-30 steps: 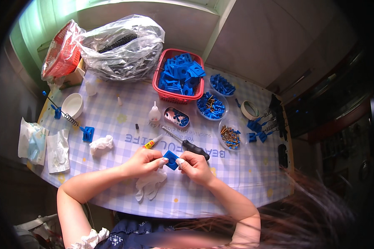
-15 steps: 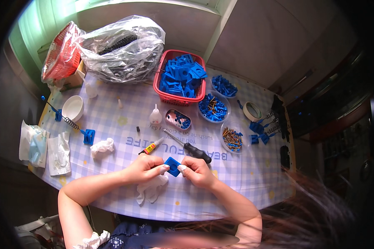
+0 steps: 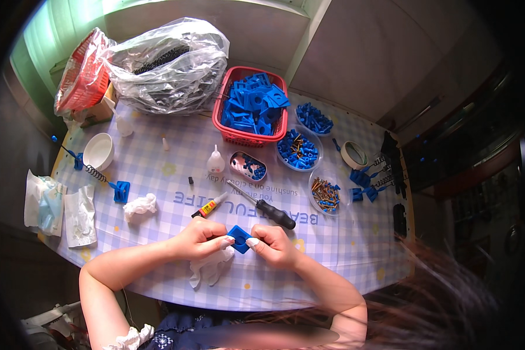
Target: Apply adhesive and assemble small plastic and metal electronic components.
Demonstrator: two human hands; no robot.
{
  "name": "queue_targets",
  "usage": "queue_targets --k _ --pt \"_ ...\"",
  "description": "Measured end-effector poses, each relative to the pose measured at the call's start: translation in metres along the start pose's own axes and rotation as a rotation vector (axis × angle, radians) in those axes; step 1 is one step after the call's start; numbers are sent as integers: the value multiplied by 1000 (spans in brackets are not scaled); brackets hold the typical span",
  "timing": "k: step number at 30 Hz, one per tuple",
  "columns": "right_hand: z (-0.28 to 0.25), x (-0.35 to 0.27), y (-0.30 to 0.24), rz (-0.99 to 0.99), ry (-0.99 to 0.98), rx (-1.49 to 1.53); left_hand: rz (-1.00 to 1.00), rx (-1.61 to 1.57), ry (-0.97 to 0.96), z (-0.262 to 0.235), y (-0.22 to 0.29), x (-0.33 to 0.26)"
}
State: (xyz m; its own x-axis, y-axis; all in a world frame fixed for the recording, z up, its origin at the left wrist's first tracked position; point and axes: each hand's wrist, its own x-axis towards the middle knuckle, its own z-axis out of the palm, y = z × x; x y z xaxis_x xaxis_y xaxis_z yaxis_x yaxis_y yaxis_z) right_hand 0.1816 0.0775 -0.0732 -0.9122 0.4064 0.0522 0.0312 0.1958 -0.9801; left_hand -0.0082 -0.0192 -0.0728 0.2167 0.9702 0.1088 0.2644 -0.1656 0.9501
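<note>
Between my two hands is a flat blue square plastic plate [image 3: 239, 238], tilted so one corner points away. My left hand [image 3: 207, 238] pinches its left corner, thumb on top. Its right corner is gripped by my right hand [image 3: 271, 244] in the same way. White wrapping covers the thumb tips. Just beyond lie a small yellow and red glue tube [image 3: 209, 206] and a screwdriver [image 3: 276, 213] with a black handle. A crumpled white tissue [image 3: 211, 269] rests on the cloth below my left hand.
A red basket [image 3: 217, 119] of blue plates stands at the back. Tubs of small blue parts [image 3: 298, 150] and screws [image 3: 326, 195] sit to its right, near a tape roll [image 3: 354, 155]. A white bowl [image 3: 99, 152] and another tissue [image 3: 140, 207] are left; a plastic bag [image 3: 175, 76] is behind.
The whole view has shifted slightly. Both hands still pinch the blue plate, which has turned a little between them.
</note>
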Motion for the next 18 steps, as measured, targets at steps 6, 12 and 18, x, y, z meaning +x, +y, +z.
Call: queue_targets --k 6,12,18 --pt "0 -1 0 23 -2 35 69 -40 61 4 -1 1" --pt "1 0 2 51 -4 32 56 -44 55 3 -1 1" --pt "2 -2 1 67 6 65 47 -45 64 3 -1 1"
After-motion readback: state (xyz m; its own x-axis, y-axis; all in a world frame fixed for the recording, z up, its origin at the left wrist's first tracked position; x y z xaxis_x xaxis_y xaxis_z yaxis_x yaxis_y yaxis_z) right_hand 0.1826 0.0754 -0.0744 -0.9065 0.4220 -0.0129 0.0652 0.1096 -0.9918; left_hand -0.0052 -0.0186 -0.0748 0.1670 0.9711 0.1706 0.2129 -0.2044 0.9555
